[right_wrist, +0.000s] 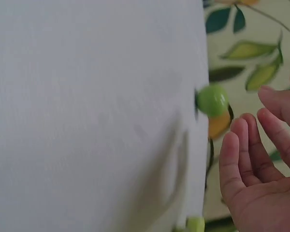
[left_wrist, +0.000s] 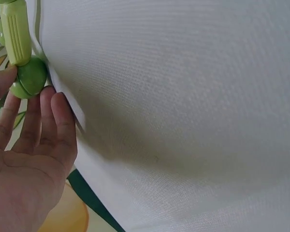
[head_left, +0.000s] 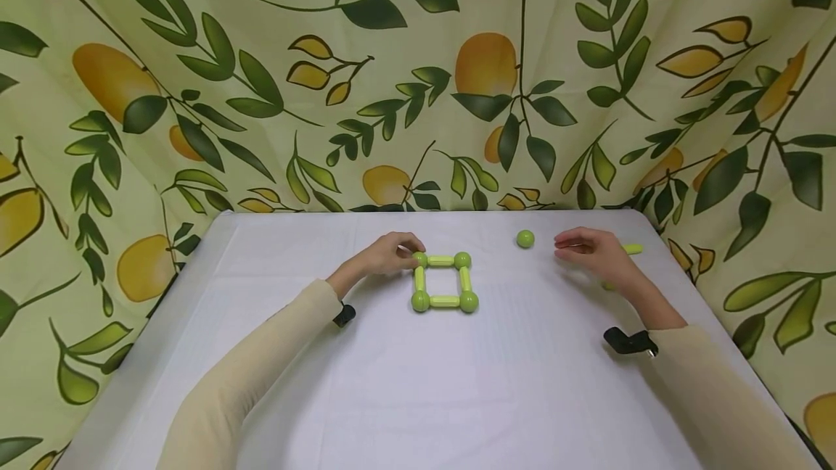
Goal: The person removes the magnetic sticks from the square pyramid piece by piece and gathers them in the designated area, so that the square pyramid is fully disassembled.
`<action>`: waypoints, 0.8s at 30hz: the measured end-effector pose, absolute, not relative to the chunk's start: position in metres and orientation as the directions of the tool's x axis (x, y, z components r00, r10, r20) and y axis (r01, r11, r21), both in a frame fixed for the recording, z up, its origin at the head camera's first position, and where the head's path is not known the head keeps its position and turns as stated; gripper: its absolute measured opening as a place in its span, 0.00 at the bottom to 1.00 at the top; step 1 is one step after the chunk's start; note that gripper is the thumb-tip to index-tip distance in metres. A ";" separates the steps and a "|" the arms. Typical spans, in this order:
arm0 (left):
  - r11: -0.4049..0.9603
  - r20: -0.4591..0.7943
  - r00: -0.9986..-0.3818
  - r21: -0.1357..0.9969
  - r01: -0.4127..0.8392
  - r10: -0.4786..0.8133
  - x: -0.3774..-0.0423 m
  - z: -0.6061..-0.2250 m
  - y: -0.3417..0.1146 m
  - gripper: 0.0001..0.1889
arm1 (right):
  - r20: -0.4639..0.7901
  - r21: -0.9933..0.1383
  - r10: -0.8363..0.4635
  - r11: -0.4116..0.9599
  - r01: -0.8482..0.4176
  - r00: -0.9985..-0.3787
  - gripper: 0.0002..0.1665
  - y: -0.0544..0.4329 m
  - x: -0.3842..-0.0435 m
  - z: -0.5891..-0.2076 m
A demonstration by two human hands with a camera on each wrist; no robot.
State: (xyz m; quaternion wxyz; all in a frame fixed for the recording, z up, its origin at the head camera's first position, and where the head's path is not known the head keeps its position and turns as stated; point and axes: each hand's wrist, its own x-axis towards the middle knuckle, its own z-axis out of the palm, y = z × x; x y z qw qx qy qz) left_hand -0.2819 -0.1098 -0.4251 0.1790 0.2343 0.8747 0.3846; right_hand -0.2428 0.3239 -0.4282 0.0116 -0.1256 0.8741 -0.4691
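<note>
Four-sided and flat, a frame of light green rods [head_left: 444, 302] joined by darker green balls [head_left: 469, 302] lies on the white cloth. My left hand [head_left: 385, 254] is at its far left corner, thumb and fingers holding the corner ball [left_wrist: 33, 77]; one ribbed rod [left_wrist: 17, 36] runs from that ball in the left wrist view. To the right of the frame, a loose green ball [head_left: 525, 238] rests near the table's back edge. Beside it, my right hand [head_left: 597, 256] hovers with loosely bent fingers and nothing in them, its fingertips apart from the ball [right_wrist: 213, 100].
Behind and under my right hand lie loose light green pieces, a rod [head_left: 632, 248] and another piece [head_left: 608, 286] mostly hidden by the wrist. A leaf-and-fruit patterned curtain [head_left: 418, 93] hangs behind the white-covered table [head_left: 418, 397] and along its sides.
</note>
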 end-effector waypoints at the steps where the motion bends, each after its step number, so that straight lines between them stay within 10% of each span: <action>1: 0.591 -0.133 -0.823 0.759 0.274 0.552 -0.282 -0.425 -0.110 0.13 | 0.082 -0.834 -0.255 0.512 -0.207 -0.963 0.22 0.316 -0.243 -0.430; 24: 0.576 -0.122 -0.821 0.769 0.277 0.558 -0.273 -0.426 -0.106 0.13 | -0.024 -0.919 -0.477 0.357 -0.169 -0.878 0.16 0.218 -0.250 -0.451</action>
